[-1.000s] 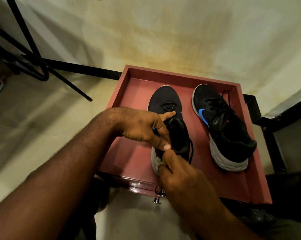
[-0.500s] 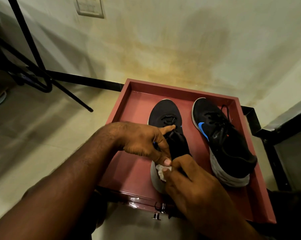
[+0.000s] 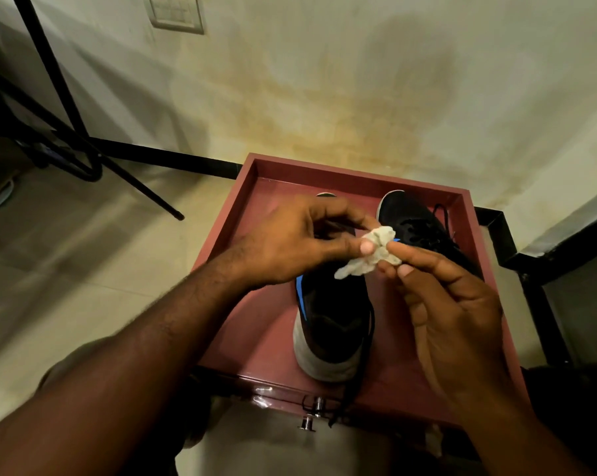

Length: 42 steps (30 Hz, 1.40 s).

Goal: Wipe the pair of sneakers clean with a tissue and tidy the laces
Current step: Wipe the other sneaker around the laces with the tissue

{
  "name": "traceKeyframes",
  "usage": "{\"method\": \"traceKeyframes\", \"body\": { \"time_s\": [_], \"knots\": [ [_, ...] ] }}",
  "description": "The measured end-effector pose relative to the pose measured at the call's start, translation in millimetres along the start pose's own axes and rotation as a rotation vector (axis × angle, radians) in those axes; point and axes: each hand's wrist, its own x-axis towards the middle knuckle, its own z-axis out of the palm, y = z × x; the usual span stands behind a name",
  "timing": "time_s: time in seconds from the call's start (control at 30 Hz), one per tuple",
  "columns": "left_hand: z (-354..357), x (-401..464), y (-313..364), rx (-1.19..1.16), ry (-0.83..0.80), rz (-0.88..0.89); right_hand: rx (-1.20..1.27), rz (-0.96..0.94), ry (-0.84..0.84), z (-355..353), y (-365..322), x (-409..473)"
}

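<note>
Both hands, left hand and right hand, pinch a crumpled tissue above two sneakers in a red drawer, likely refolding before wiping resumes.

left sneaker toe hidden by hands

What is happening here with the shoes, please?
A person holds a crumpled tissue between both hands, the left hand and the right hand each pinching it above a red tray. Two black sneakers sit in the tray: the near sneaker with a lace hanging over the front edge, and the far sneaker, partly hidden. Neither hand touches a shoe.
</note>
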Motion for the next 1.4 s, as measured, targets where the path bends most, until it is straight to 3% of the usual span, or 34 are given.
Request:
{"method": "traceKeyframes", "body": {
  "time_s": [0.07,0.17,0.23,0.3,0.37,0.43,0.73,0.9,1.1,1.2,1.33,1.4],
  "knots": [
    [8.2,-0.3,1.7,0.013,-0.018,0.042,0.082,0.027,-0.041,1.2,-0.4,2.0],
    [9.0,1.8,3.8,-0.041,0.099,0.018,0.083,0.046,-0.162,1.1,-0.5,-0.2],
    [1.2,3.6,-1.2,0.062,0.239,-0.048,-0.119,-0.07,-0.274,-1.7,-0.8,-3.0],
    [-10.7,5.8,-12.4,0.31,0.39,-0.133,-0.45,-0.257,-0.464,-2.7,-0.3,-8.6],
    [-18.4,7.6,-21.9,0.502,0.463,-0.201,-0.78,-0.329,-0.67,-4.5,6.7,-13.9],
    [-19.6,10.7,-26.4,0.571,0.474,-0.237,-1.007,-0.349,-0.768,-3.1,16.1,-17.5],
    [10.9,30.5,-38.5,0.903,0.086,-0.389,-1.045,-0.315,-0.751,0.7,23.9,-13.8],
    [-6.8,16.1,-31.3,0.779,-0.046,-0.49,-1.053,-0.33,-0.753,3.3,24.4,-14.9],
    [-1.1,29.7,-49.4,0.841,0.207,-0.459,-0.983,-0.348,-0.842,6.6,30.2,-13.2],
    [2.1,39.5,-56.3,0.932,0.243,-0.461,-0.918,-0.34,-0.898,6.0,30.8,-17.1],
    [9.9,43.2,-46.3,1.111,0.028,-0.47,-0.906,-0.334,-0.902,4.7,32.8,-20.4],
    [3.6,38.8,-33.5,1.052,-0.132,-0.482,-0.921,-0.33,-0.908,5.7,33.0,-20.9]
  ]
}}
